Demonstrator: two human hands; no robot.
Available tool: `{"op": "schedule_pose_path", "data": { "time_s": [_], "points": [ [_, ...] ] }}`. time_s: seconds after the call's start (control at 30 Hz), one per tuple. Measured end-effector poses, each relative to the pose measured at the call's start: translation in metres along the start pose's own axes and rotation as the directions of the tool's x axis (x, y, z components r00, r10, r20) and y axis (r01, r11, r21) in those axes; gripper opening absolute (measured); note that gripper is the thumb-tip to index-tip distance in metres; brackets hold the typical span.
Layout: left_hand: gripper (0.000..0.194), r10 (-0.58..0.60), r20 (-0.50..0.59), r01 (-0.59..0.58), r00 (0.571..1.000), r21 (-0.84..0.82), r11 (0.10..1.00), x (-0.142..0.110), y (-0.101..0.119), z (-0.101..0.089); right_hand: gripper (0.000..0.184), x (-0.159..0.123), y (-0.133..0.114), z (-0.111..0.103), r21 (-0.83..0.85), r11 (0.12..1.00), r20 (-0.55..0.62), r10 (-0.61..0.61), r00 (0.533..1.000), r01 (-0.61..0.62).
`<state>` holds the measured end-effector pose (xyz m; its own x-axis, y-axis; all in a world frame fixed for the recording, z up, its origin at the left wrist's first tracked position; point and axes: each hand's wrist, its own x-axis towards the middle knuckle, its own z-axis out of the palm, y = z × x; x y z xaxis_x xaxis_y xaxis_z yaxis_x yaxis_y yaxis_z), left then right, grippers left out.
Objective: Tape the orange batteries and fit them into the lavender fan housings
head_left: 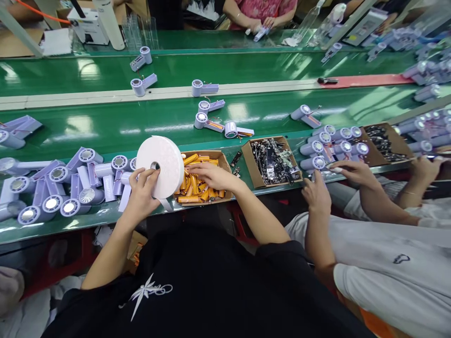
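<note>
A large white tape roll [160, 165] stands on edge, slightly tilted; orange cylindrical cells [193, 185] lie heaped in a cardboard box [222, 162].

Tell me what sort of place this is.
Likely a factory assembly line: a long green conveyor belt carries lilac fan housings, cardboard boxes hold orange battery cells and circuit boards, and other workers sit alongside.

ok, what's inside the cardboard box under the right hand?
The cardboard box holds a loose pile of orange cylinders. The right hand rests on them, and the white tape roll in the left hand hides the box's left end.
</note>
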<state>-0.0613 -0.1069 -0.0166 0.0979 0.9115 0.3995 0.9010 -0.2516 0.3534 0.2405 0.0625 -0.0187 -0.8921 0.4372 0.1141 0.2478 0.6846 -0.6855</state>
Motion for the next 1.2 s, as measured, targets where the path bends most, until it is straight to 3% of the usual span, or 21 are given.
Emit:
{"op": "schedule_pose_path", "data": {
  "time_s": [0.1, 0.27, 0.37, 0.47, 0.57, 0.6, 0.67, 0.83, 0.9, 1.03, 1.2],
  "points": [
    [0.088, 0.017, -0.008, -0.017, 1.0, 0.011, 1.0, -0.002, 0.001, 0.003, 0.03, -0.008, -0.023, 0.009, -0.001, 0.999, 0.033, 0.034, 0.999, -0.034],
    [0.09, 0.005, 0.009, -0.005, 1.0, 0.004, 1.0, -0.002, 0.005, 0.006, 0.031, -0.008, -0.06, 0.044, -0.238, 0.962, 0.077, 0.158, 0.984, -0.136],
    [0.087, -0.006, 0.018, 0.006, 1.0, -0.006, 1.0, -0.001, 0.006, 0.004, 0.022, -0.005, -0.055, 0.051, -0.085, 0.991, 0.062, 0.112, 0.992, -0.107],
    [0.088, -0.01, 0.004, 0.01, 1.0, 0.015, 1.0, -0.001, 0.006, -0.001, 0.03, -0.012, -0.04, 0.037, 0.334, 0.934, -0.156, 0.187, 0.97, -0.126],
    [0.096, 0.041, -0.021, -0.04, 0.999, 0.064, 0.997, -0.003, 0.005, -0.007, 0.056, -0.024, -0.037, 0.011, 0.661, 0.742, -0.321, 0.413, 0.853, -0.11],
    [0.098, 0.069, -0.022, -0.067, 0.997, 0.08, 0.995, -0.004, 0.006, -0.008, 0.064, -0.028, -0.04, 0.003, 0.692, 0.714, -0.341, 0.452, 0.824, -0.105],
    [0.099, 0.12, 0.002, -0.12, 0.993, 0.103, 0.987, -0.004, 0.007, -0.01, 0.073, -0.033, -0.05, -0.014, 0.658, 0.744, -0.389, 0.468, 0.793, -0.117],
    [0.089, 0.203, 0.203, -0.225, 0.958, 0.088, 0.97, -0.001, 0.016, -0.012, 0.061, -0.03, -0.068, -0.043, 0.447, 0.88, -0.533, 0.408, 0.741, -0.162],
    [0.088, 0.235, 0.269, -0.259, 0.934, 0.057, 0.964, 0.001, 0.018, -0.013, 0.057, -0.025, -0.069, -0.047, 0.407, 0.897, -0.534, 0.388, 0.751, -0.174],
    [0.085, 0.277, 0.324, -0.309, 0.904, 0.051, 0.95, 0.007, 0.017, -0.017, 0.046, -0.019, -0.066, -0.05, 0.291, 0.935, -0.431, 0.317, 0.845, -0.202],
    [0.08, 0.351, 0.351, -0.413, 0.868, 0.119, 0.903, 0.031, 0.018, -0.039, 0.039, -0.024, -0.061, -0.071, 0.387, 0.891, -0.164, 0.318, 0.934, -0.236]
  ]
}}
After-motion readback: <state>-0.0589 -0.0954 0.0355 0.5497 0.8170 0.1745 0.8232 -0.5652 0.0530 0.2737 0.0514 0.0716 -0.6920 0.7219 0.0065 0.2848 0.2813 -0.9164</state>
